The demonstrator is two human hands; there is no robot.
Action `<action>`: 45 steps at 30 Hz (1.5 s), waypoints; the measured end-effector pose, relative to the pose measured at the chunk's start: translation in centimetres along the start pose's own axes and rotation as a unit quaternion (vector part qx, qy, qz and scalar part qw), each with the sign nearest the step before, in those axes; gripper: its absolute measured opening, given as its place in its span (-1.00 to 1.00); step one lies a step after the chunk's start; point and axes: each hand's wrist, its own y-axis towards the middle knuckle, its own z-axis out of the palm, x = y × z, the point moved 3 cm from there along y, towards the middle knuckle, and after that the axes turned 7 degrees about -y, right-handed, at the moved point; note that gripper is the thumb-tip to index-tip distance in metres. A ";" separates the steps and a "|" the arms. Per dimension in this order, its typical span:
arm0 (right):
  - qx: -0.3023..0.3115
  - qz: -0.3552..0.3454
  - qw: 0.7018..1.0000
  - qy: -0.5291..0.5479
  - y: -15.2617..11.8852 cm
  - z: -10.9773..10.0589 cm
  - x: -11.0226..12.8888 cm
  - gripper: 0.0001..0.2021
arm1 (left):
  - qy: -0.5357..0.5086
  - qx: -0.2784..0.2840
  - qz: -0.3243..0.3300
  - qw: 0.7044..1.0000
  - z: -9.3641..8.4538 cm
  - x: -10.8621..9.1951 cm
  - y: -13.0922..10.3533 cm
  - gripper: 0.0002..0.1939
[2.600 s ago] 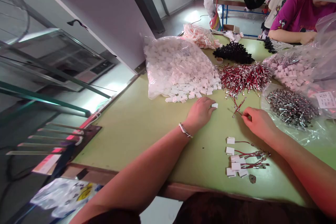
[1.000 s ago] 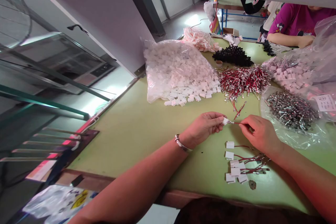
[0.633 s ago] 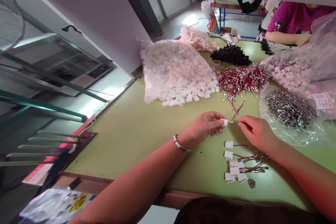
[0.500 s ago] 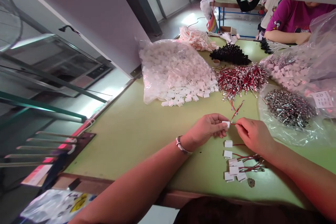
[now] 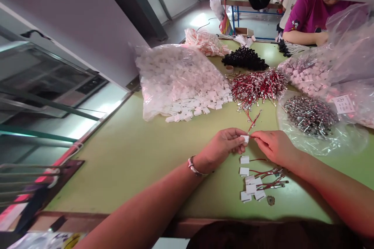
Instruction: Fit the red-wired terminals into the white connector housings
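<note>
My left hand [image 5: 226,146] pinches a white plastic connector housing [image 5: 246,139] between thumb and fingers. Close by on its right, my right hand [image 5: 273,146] is closed on a short red wire [image 5: 252,136] at the housing's edge; whether the wire's tip sits inside cannot be made out. Below the hands lie several white housings [image 5: 250,189] with red wires running to the right. A few loose red wires [image 5: 254,121] rest just beyond my fingers, in front of a heap of red wires with metal terminals [image 5: 258,85].
A clear bag of white housings [image 5: 181,81] spills onto the green table [image 5: 117,163]. Beyond are black parts [image 5: 244,58] and pinkish-white pieces [image 5: 204,42]. Small metal parts [image 5: 311,114] lie on plastic at the right, near another bag [image 5: 309,72]. A person in purple [image 5: 306,17] sits opposite.
My view has shifted, so the table's contents appear further left. My right hand has come slightly nearer the housing, with less red wire showing between the hands.
</note>
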 end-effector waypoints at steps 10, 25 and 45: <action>-0.006 -0.001 0.998 -0.055 0.0 0.8 0.8 -0.72 | 0.012 -0.027 0.028 0.999 0.2 0.0 -0.2 -0.65; -0.001 -0.080 0.993 -0.089 0.5 -0.6 -0.5 -0.72 | 0.205 0.096 -0.022 0.974 2.4 -2.5 0.6 -0.71; -0.010 0.261 0.912 -0.317 2.0 -2.7 -10.8 -0.79 | 0.622 0.070 0.191 0.756 4.5 -1.7 1.5 -0.80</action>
